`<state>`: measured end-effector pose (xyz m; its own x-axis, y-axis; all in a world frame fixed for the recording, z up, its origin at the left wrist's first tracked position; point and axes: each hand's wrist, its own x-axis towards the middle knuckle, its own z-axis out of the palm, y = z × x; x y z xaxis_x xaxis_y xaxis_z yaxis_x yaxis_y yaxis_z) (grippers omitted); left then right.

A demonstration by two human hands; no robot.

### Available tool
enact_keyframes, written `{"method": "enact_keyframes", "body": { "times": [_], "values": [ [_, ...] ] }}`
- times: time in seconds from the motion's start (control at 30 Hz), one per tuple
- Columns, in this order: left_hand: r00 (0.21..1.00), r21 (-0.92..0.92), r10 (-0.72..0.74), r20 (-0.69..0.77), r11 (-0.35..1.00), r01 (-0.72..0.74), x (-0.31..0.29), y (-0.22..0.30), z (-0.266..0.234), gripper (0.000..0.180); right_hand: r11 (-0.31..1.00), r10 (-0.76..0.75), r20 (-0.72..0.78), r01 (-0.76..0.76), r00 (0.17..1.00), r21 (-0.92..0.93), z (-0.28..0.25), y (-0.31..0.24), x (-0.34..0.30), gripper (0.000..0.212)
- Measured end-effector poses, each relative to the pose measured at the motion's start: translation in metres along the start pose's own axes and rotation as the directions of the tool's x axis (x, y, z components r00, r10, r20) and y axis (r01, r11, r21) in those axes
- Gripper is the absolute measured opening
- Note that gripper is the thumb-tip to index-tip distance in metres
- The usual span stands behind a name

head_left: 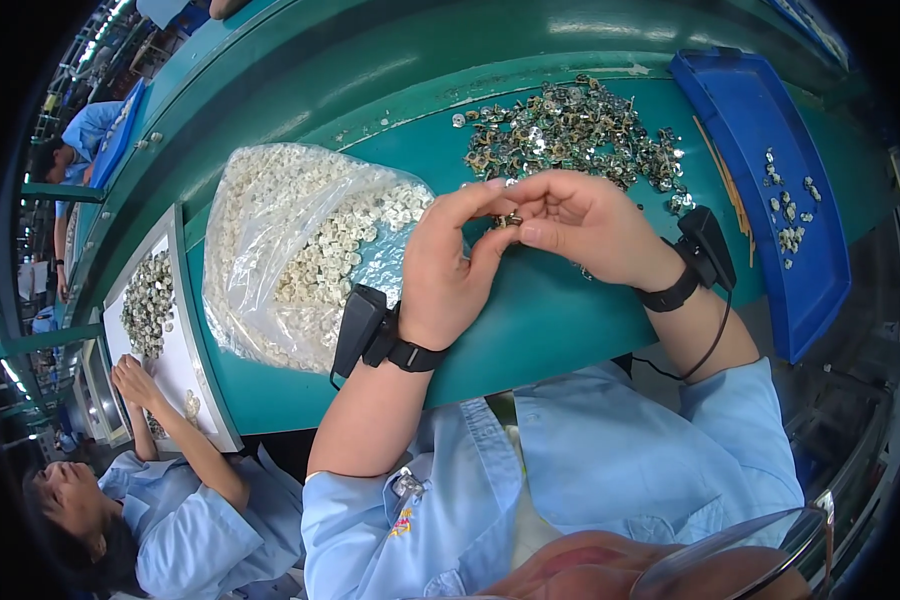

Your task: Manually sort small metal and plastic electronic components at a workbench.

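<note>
We've got left hand [440, 265] and right hand [598, 228] meeting over the green table [545, 325], fingertips of both pinched on one small brass-toned part [510, 219] between them. Clear bag [260, 250] of white pieces [335, 245] sits just left of our left hand; beyond the hands lies a pile of loose metal parts [565, 130], with a blue tray [820, 260] holding scattered pale pieces [790, 238] off to the right. Farther left, we see a co-worker's hands [135, 382] at a white tray [178, 375]

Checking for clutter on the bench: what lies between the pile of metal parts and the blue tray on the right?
Thin tan strips lie between the pile of metal parts and the blue tray, alongside it, in the head view.
</note>
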<state>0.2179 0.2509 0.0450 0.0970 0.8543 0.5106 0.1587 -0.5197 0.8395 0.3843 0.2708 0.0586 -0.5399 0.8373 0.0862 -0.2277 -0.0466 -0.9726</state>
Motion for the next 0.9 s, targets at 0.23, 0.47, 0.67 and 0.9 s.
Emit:
{"method": "enact_keyframes", "body": {
  "times": [0.23, 0.47, 0.67, 0.9],
  "values": [
    [0.983, -0.218, -0.179, -0.042, 0.962, 0.166, 0.004, -0.008, 0.0, 0.048, 0.962, -0.088, -0.186, 0.035, 0.979, -0.27, -0.009, 0.003, 0.001, 0.024],
    [0.863, -0.559, -0.494, 0.1, 0.69, 0.46, 0.009, -0.015, -0.001, 0.05, 0.673, -0.28, -0.037, 0.169, 0.959, -0.72, -0.001, 0.009, 0.002, 0.024],
    [0.825, -0.616, -0.552, 0.123, 0.609, 0.499, 0.01, -0.022, -0.002, 0.048, 0.829, -0.191, -0.154, 0.075, 0.97, -0.555, -0.006, 0.012, 0.005, 0.024],
    [0.828, -0.647, -0.544, 0.137, 0.584, 0.491, 0.006, -0.025, -0.003, 0.044, 0.766, -0.154, -0.068, 0.076, 0.986, -0.638, -0.002, 0.014, 0.01, 0.021]
  ]
}}
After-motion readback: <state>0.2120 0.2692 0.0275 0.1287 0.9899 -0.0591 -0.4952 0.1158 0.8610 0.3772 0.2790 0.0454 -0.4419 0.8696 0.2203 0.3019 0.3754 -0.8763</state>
